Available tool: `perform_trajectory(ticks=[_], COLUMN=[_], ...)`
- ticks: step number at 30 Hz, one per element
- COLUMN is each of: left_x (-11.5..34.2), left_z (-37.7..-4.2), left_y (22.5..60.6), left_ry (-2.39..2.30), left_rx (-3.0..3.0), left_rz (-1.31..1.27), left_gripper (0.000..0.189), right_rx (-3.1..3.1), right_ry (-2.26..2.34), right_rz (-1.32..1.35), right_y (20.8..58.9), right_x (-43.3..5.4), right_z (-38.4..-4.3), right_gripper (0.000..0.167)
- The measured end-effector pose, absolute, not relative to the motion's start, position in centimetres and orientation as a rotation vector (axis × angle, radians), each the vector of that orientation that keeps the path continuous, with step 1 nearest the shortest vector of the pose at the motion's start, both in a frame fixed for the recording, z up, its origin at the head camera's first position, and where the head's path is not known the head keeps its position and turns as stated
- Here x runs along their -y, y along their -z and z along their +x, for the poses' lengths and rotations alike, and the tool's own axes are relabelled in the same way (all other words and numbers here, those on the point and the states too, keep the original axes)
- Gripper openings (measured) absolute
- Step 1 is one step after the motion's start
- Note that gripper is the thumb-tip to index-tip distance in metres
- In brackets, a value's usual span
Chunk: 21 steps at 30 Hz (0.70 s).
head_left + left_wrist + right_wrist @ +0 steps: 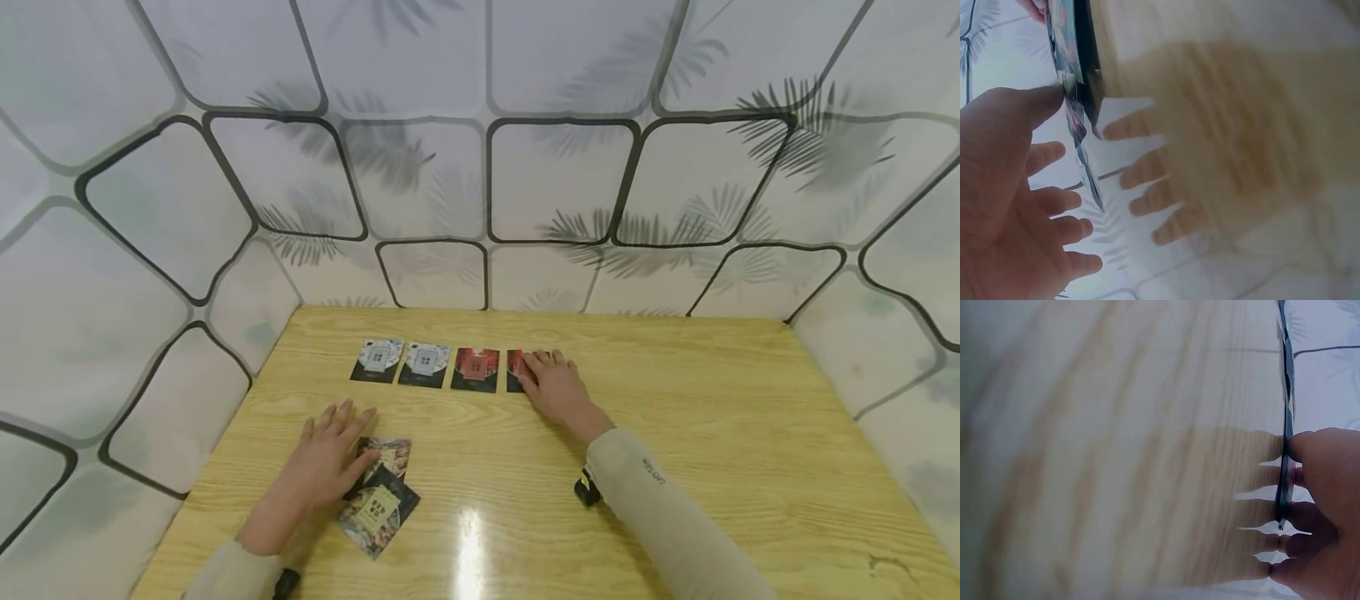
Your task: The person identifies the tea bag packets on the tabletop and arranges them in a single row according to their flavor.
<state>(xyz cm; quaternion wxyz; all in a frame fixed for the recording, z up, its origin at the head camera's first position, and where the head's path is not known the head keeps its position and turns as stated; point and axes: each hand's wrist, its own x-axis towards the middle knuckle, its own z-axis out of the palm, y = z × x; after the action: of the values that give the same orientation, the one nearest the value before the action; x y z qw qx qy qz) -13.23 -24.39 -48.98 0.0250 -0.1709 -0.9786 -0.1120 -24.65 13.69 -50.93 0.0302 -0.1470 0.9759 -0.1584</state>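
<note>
Flat, square printed packets lie on the wooden table. My right hand [561, 388] rests at the right end of a row, its fingers on a red-and-black packet [514, 367] that it partly covers. In the right wrist view the thumb [1313, 445] touches that thin packet [1284, 469]. My left hand [321, 460] is spread low over the table at the near left. Its thumb reaches onto a brown patterned packet [396, 454], which is partly covered by a second packet [378, 510] lying askew over it. In the left wrist view the thumb [1044, 103] meets the packets' edge.
Left of my right hand, the row continues with another red-and-black packet [476, 370] and two white-and-black packets, one [425, 365] beside the other [377, 361]. Patterned walls [562, 183] enclose the table [712, 433] at the back and sides.
</note>
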Motion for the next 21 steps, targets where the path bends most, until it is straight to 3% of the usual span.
perform_trajectory(ticks=[9, 21], left_x=[24.5, 25.2], left_z=[-13.3, -13.7], left_y=[48.9, 48.9], left_ry=[0.357, 0.292], left_rx=[3.063, 2.933], left_rz=[-0.512, -0.598], left_gripper=[0.066, 0.055], right_rx=[-3.012, -3.015], right_ry=[0.497, 0.505], right_rz=[-0.455, -0.446], right_y=[51.2, 51.3], right_x=[-13.7, -13.8], right_z=[-24.6, -24.7], right_gripper=[0.057, 0.057])
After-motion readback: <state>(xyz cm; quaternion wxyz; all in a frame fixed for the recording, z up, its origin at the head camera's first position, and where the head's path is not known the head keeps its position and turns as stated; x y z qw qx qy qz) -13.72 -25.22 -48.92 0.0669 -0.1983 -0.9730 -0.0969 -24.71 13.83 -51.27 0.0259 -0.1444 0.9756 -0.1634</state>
